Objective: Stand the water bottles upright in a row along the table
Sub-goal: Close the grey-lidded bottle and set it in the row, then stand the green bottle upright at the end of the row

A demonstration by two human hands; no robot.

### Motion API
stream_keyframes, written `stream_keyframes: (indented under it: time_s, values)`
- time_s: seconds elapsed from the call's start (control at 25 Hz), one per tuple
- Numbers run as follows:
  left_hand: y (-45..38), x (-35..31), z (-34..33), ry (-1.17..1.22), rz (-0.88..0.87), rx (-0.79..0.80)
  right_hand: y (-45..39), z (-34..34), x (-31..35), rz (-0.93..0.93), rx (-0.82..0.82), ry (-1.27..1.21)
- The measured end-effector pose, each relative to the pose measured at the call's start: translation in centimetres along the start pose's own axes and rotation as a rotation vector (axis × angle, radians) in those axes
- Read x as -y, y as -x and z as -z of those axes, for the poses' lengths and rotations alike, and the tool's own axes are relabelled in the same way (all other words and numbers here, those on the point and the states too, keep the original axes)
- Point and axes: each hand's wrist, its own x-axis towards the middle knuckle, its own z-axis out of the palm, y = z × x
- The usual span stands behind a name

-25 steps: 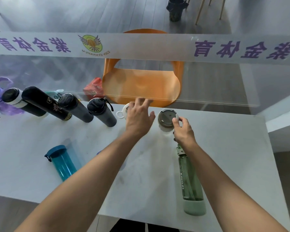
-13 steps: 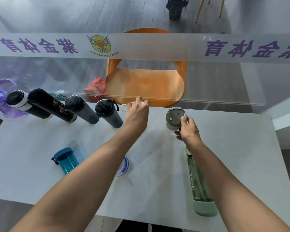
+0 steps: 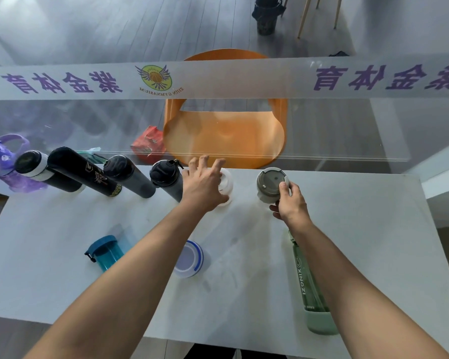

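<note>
Along the far edge of the white table several bottles stand upright: a purple bottle, a white-banded black bottle, a tall black bottle and two dark grey bottles. To their right stands a white bottle. My left hand rests against its left side with fingers spread. My right hand grips a grey-lidded bottle, also upright. A teal bottle, a white-and-blue bottle and a green bottle lie on the table.
A glass partition with a printed band rises right behind the far table edge. An orange chair and a red bag sit beyond it. The table's right half is bare past the grey-lidded bottle.
My left hand's fingers have spread and shifted left, uncovering the white bottle. My right hand stays on the grey-lidded bottle. The lying bottles have not moved.
</note>
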Motion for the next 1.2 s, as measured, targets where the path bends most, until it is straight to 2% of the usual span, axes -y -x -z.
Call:
stream_keyframes:
  time_s: [0.08, 0.32, 0.64, 0.76, 0.92, 1.0, 1.04, 1.16, 1.2]
  values:
    - [-0.4, 0.4, -1.0, 0.047, 0.025, 0.107, -0.2, -0.2, 0.2, 0.002, 0.004, -0.020]
    - [-1.5, -0.2, -2.0, 0.225, -0.059, -0.015, -0.6, -0.2, 0.5, 0.006, 0.007, -0.009]
    - [-1.7, -0.3, -2.2, 0.227, -0.089, -0.061, -0.4, 0.5, 0.4, 0.014, -0.017, 0.011]
    - [-0.3, -2.1, -1.3, 0.173, -0.147, -0.199, 0.6, 2.8, -0.4, 0.046, -0.112, 0.095]
    - [3.7, -6.6, -1.0, 0.328, -0.279, -0.307, 2.4, 7.8, -4.5, 0.047, -0.246, 0.324]
    - [6.2, -9.1, -2.7, 0.443, -0.317, -0.206, 2.6, 9.5, -7.4, -0.031, -0.207, 0.392]
    - [7.2, -10.3, -4.4, 0.513, -0.272, -0.069, 2.4, 10.1, -8.7, -0.072, -0.161, 0.425]
    - [9.2, -12.4, -10.3, 0.711, 0.143, 0.502, 2.2, 10.4, -11.2, -0.139, -0.010, 0.448]
    - [9.7, -12.9, -12.0, 0.805, 0.270, 0.631, 2.3, 10.4, -11.7, -0.128, 0.030, 0.438]
